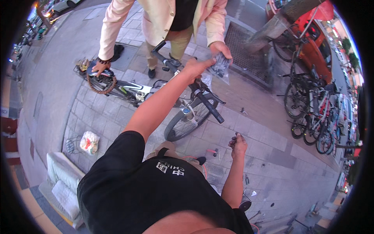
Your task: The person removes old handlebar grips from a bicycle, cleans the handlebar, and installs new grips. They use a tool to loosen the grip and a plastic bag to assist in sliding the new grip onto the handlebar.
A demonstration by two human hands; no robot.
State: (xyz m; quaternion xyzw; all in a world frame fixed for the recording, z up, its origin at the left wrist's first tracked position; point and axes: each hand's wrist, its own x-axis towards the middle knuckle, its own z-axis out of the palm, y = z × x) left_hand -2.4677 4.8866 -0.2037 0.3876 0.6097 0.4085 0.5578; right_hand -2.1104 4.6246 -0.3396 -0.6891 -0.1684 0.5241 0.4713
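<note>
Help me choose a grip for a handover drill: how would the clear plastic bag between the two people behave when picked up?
The clear plastic bag is probably floppy, as its film looks thin and creased. It may be slippery, given its shiny surface. It seems light: the other person's hand appears to support it alone.

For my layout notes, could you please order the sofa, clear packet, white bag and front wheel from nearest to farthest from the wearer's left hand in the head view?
From the left hand:
1. Clear packet: right at its fingertips.
2. Front wheel: lower in the picture.
3. White bag: off to the left.
4. Sofa: lower-left corner.
</note>
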